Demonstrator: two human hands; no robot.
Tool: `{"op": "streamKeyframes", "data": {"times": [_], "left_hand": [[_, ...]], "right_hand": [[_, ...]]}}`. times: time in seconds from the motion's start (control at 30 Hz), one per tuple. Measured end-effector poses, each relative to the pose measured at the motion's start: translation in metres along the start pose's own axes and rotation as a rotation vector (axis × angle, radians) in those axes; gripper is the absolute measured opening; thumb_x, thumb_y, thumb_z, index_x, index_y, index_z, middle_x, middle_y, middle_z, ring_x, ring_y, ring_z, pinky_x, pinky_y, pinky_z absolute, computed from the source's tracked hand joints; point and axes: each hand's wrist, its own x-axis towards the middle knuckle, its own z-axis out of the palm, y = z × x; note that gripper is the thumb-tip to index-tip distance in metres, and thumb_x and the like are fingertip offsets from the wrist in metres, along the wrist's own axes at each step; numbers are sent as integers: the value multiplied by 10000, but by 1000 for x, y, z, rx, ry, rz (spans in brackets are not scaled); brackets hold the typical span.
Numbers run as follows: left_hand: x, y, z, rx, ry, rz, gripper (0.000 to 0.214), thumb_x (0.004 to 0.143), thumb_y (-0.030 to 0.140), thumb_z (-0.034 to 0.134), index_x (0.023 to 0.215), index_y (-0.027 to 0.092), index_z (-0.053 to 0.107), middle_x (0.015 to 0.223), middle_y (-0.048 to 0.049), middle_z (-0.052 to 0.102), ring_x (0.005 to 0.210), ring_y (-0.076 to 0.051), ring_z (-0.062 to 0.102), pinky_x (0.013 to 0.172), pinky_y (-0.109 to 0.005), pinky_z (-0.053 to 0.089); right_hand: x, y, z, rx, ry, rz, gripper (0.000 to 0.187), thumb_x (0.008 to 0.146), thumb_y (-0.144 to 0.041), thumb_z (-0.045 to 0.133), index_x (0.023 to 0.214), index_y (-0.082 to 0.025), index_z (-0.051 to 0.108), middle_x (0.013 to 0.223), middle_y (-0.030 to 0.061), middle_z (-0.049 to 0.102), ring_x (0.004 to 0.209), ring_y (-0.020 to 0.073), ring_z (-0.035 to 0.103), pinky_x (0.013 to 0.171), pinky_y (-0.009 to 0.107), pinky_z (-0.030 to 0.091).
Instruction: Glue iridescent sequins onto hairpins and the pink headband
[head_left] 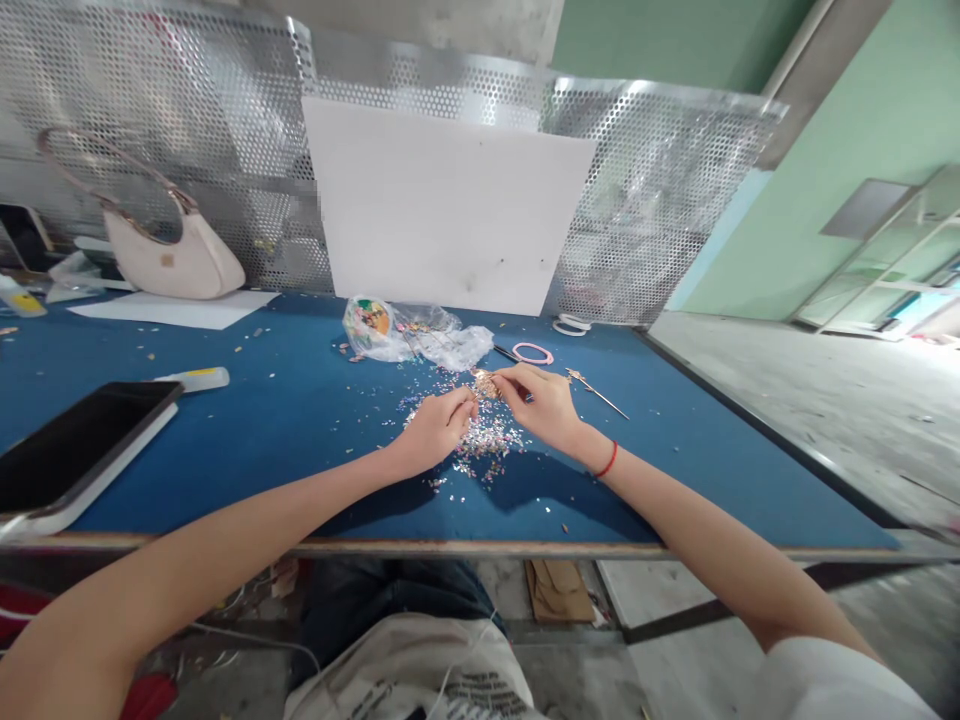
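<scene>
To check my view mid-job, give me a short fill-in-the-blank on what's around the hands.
The ring just beyond the right hand is ____.
The left hand wears no string; the red string is on the ____ wrist.
The table mat under the shiny flakes is ____.

Missing words: pink; right; blue.
</scene>
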Motion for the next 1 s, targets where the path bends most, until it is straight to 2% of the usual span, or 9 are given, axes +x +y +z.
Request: {"op": "streamKeyframes", "data": {"times": [0.1,0.2,0.33,0.4,0.5,0.63,0.8,0.9,1.0], "left_hand": [[0,2,0,-13,0,0,210,917,197,346,742,190,463,543,53,447,490,-101,418,545,-220,322],[1,2,0,-23,4,-21,219,920,203,334,745,189,465,545,52,440,480,-101,413,534,-222,318],[3,-1,-1,0,18,-21,219,912,189,336,740,185,471,550,50,430,497,-101,417,548,-224,320],[4,-3,-1,12,20,-21,216,909,185,343,739,181,477,560,47,443,508,-100,425,557,-224,324],[3,-3,-1,15,17,-28,215,909,179,346,744,178,484,561,47,450,509,-99,427,559,-223,325],[2,-2,-1,9,10,-31,219,916,176,342,754,177,489,548,53,438,491,-97,416,552,-224,321],[3,-1,-1,3,-1,-34,228,925,187,338,755,177,489,548,55,431,477,-95,406,541,-225,311],[3,-2,-1,13,7,-32,225,920,181,339,756,178,494,538,57,421,483,-99,406,545,-226,311],[3,-3,-1,12,16,-28,219,914,180,343,754,180,493,542,55,423,496,-102,417,550,-225,315]], "right_hand": [[-2,2,4,-55,22,-43,223,963,-237,443,864,-165,630,728,55,669,621,137,586,589,256,435],[-2,3,6,-68,-32,50,258,981,-261,393,823,-173,577,691,43,625,589,138,557,570,263,398],[2,3,2,176,-102,281,301,996,-347,365,860,-177,573,620,-2,586,489,106,512,518,241,383],[4,3,0,307,-156,346,372,1004,-409,325,898,-171,591,618,-5,587,452,93,496,490,233,381],[5,1,-2,329,-211,325,418,994,-443,336,814,-170,596,601,-2,574,466,94,488,495,233,379],[2,2,2,198,-155,216,318,957,-393,454,761,-181,588,621,5,584,542,113,505,540,237,390],[-3,6,8,-51,-113,74,321,994,-314,351,773,-186,545,641,25,570,559,130,494,562,268,350],[-3,4,6,14,-138,161,326,1001,-344,345,780,-192,528,592,3,543,509,122,486,533,263,344],[0,-1,1,259,-157,315,377,1012,-410,303,856,-185,563,601,-6,576,454,98,510,498,239,385]]}}
